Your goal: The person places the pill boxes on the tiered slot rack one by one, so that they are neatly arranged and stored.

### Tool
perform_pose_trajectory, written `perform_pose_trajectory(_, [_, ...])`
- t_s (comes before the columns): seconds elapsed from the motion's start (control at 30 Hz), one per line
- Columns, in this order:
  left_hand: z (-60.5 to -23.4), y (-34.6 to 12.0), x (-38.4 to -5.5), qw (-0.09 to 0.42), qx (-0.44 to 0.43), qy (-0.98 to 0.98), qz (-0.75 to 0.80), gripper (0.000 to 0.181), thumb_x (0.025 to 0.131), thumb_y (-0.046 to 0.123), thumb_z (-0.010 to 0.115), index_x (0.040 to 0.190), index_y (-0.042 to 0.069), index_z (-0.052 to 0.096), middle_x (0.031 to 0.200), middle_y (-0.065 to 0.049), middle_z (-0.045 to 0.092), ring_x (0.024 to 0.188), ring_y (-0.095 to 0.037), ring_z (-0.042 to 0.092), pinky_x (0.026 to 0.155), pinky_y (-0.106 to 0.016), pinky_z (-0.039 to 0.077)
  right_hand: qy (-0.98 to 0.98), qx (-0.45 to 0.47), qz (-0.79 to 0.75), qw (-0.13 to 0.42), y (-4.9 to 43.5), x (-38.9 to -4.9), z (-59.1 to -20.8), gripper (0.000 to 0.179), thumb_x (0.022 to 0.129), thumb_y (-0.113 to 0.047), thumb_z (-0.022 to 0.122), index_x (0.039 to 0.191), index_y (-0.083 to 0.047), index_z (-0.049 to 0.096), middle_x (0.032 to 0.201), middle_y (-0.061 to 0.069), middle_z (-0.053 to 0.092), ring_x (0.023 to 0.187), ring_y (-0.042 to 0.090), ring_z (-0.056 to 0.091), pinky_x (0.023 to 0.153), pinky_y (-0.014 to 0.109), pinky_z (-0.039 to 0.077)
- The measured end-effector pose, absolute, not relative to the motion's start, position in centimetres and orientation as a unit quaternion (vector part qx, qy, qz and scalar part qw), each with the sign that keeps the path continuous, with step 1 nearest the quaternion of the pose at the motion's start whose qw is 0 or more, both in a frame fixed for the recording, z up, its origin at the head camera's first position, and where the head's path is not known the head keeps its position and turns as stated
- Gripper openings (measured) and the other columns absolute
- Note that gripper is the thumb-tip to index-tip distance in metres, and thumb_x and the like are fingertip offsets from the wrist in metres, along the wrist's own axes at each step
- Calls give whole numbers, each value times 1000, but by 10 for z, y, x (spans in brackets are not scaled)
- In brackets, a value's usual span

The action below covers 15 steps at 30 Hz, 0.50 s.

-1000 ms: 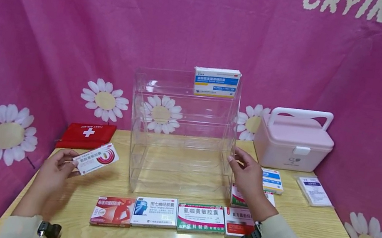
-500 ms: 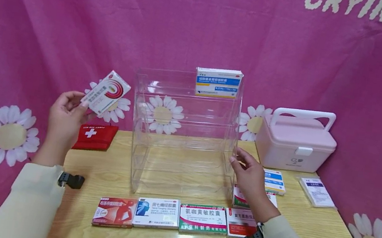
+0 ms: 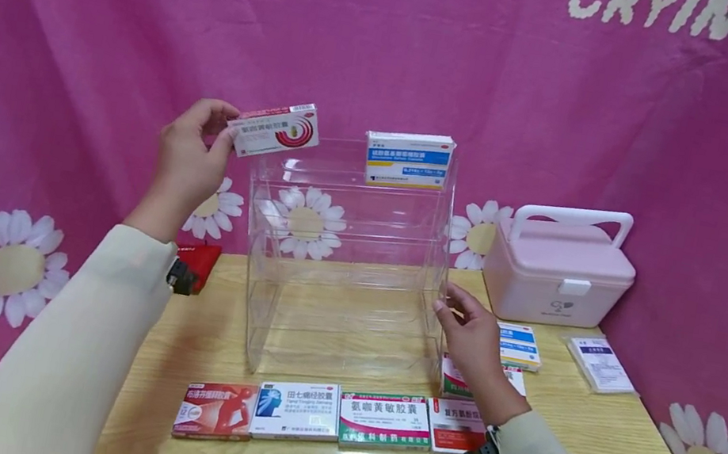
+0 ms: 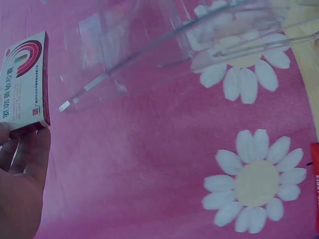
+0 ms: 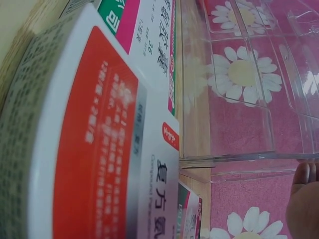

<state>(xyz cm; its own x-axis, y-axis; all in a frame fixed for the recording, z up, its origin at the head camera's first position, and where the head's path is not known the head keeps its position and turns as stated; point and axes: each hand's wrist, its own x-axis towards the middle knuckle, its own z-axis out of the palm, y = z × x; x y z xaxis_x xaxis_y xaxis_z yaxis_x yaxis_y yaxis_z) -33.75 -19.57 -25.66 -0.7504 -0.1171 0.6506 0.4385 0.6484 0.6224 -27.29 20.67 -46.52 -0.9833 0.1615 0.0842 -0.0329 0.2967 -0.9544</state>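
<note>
My left hand (image 3: 195, 155) holds a white medicine box (image 3: 276, 132) with red rings, tilted, at the upper left corner of a clear display rack (image 3: 344, 304). In the left wrist view the same medicine box (image 4: 22, 82) sits between thumb and fingers. Down at the rack's right side, my right hand (image 3: 471, 337) grips the side panel with thumb and fingertips. The right wrist view catches only part of that right hand (image 5: 305, 199) at the panel's edge. A blue and white medicine box (image 3: 408, 160) stands at the right on the top tier.
Along the rack's front lie a red box (image 3: 216, 411), a white box (image 3: 297, 410), a green and white box (image 3: 384, 421) and a red and white box (image 3: 456, 427). More boxes lie by my right forearm. A pink case (image 3: 559, 272) stands right; a red pouch (image 3: 202, 264) lies left.
My left hand has risen from near the table and moved right with the medicine box, which is now at the rack's top left. The right hand has stayed at the rack's side.
</note>
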Motion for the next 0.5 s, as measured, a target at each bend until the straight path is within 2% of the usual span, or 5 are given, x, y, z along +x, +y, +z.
perform_pose_trajectory(0.17, [-247,-182,-343,354,-126,-847,-376,23,110,6,61,131,5,72,127,-14,72,117,-22,67,103,-42,64,-799,-40,595,78,205,-274,-466,50,110,-28,69,159,-20,59,153,8,64,142,26,58,121,45,52])
perform_pose_trajectory(0.23, [-246,-176,-346,359,-138,-845,-372,23,109,3,61,129,3,72,126,-16,72,118,-25,67,104,-50,63,-799,-41,595,80,205,-274,-465,50,110,-28,69,159,-21,59,153,8,65,142,26,58,120,46,52])
perform_pose_trajectory(0.5, [-253,-152,-358,343,-168,-860,-338,22,109,-1,58,127,2,72,125,-18,73,120,-32,69,104,-50,63,-798,-38,595,90,208,-274,-466,50,110,-28,69,158,-19,59,151,9,66,141,27,60,119,43,53])
